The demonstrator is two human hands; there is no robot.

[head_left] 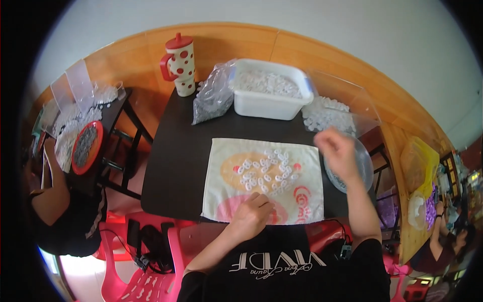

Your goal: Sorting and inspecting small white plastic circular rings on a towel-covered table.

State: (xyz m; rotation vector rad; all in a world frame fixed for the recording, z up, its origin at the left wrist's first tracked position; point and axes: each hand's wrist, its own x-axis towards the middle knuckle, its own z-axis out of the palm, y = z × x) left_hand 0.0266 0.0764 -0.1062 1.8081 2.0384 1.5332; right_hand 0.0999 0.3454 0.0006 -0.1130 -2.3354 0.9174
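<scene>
Now, left hand (pixel 253 211): my fingers curled, pressing the printed cloth (pixel 226 171).
Right hand (pixel 336 148): raised over the clear bowl (pixel 366 168); grip blurred, cannot tell.
White rings (pixel 264 172): scattered mid-cloth.
White tub (pixel 269 90): behind, clear bag (pixel 214 93) beside.

The left hand (pixel 254 211) is held low and close to the body, palm down with fingers curled, while the right hand (pixel 336 148) is raised on an outstretched forearm, blurred, its fingers loosely bunched together.
</scene>
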